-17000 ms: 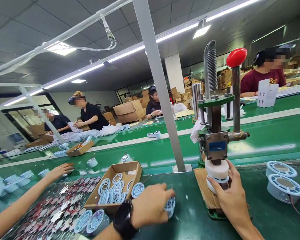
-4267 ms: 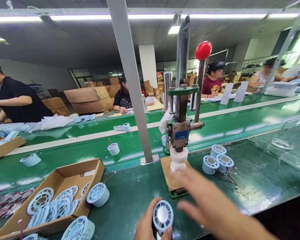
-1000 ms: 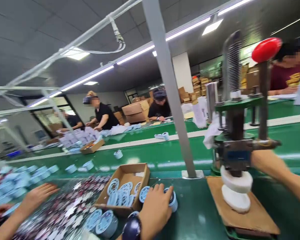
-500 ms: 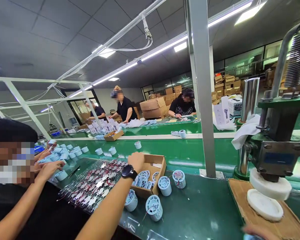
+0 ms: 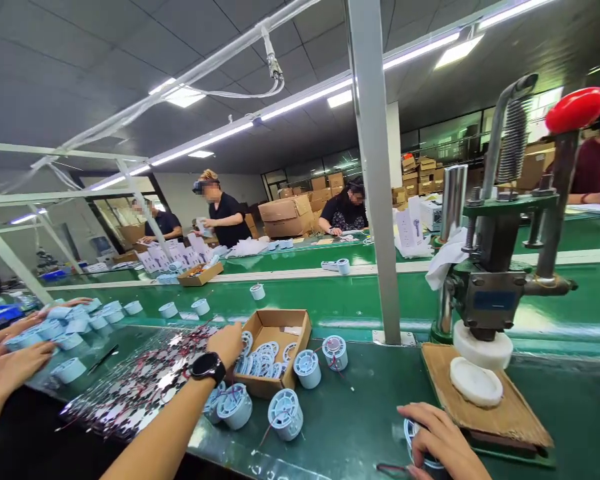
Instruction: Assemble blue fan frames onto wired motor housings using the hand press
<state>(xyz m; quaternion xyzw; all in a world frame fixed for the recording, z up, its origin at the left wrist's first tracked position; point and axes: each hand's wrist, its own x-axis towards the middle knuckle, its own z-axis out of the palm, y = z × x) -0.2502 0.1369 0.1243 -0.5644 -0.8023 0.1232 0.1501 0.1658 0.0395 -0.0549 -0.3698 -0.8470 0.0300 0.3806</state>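
Note:
My left hand [image 5: 227, 345], with a black watch on its wrist, is at the left side of an open cardboard box [image 5: 304, 332]. Its fingers are hidden behind the back of the hand. Inside the box lie light-blue slotted rings [image 5: 265, 360]. At the lower right, my right hand [image 5: 443, 437] has its fingers curled round a light-blue cylindrical housing [image 5: 409, 437], partly covered by the hand. Dark red wires [image 5: 393, 468] show beside it. Several similar housings with wires, one of them a front housing [image 5: 285, 415], stand around the box.
A hand press [image 5: 495, 293] with a red knob stands at right, its white pad above a white disc [image 5: 476, 381] on cardboard. Small metallic parts with red wires [image 5: 145, 380] cover the left bench. A co-worker's hands [image 5: 23, 363] are among blue housings. A metal post [image 5: 375, 200] rises mid-bench.
The view has swung right, bringing the whole press into sight. My right hand has come further into view with the blue housing. My left hand has shifted slightly left relative to the box.

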